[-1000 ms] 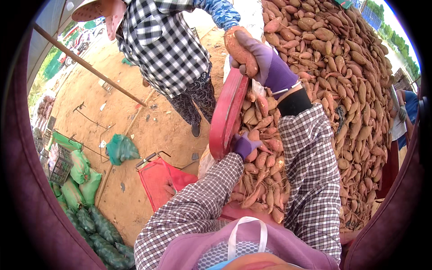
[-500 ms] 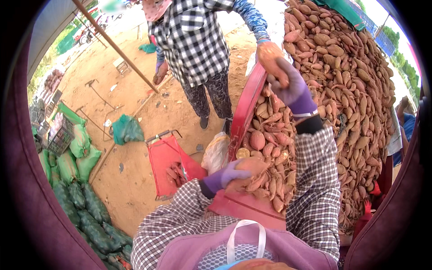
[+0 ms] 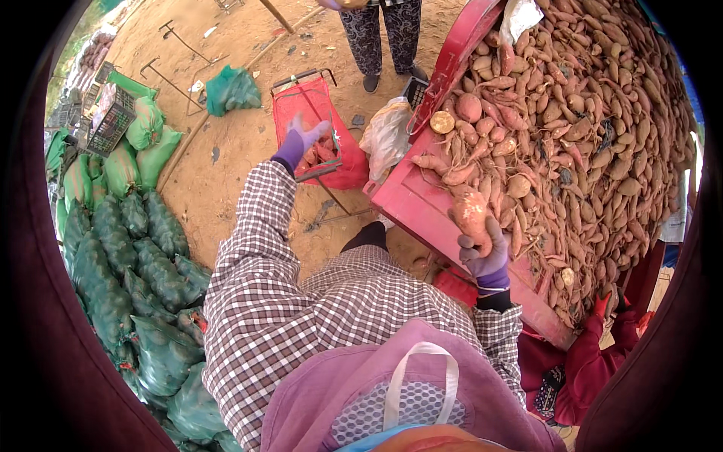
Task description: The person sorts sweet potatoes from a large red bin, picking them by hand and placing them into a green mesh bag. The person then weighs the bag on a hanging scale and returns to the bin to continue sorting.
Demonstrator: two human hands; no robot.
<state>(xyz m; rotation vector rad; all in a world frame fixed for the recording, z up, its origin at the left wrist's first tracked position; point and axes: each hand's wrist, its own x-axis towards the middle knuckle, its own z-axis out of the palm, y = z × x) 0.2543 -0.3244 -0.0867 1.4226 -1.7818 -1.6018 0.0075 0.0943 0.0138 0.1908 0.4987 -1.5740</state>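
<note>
My left hand (image 3: 303,141), in a purple glove, is stretched over a red mesh bag (image 3: 348,162) hung open on a metal frame. Its fingers are spread and slightly blurred, with nothing in them. Several sweet potatoes (image 3: 319,154) lie inside that bag. In my gloved right hand (image 3: 489,260) is a large sweet potato (image 3: 471,213), gripped from below near the lowered red side panel (image 3: 414,194) of the truck bed. Beyond it spreads a big heap of loose sweet potatoes (image 3: 595,162), some with cut, pale ends.
Filled green mesh sacks (image 3: 113,294) are piled at left, near a black crate (image 3: 111,120). A teal bag (image 3: 233,90) and a whitish sack (image 3: 388,135) lie on the dirt. One person (image 3: 382,38) stands across from me; another in red sleeves (image 3: 591,361) reaches in at lower right.
My view has turned. My left hand has left the heap, let go of its sweet potato and reached over the red bag. My right hand has come back toward me, holding a sweet potato.
</note>
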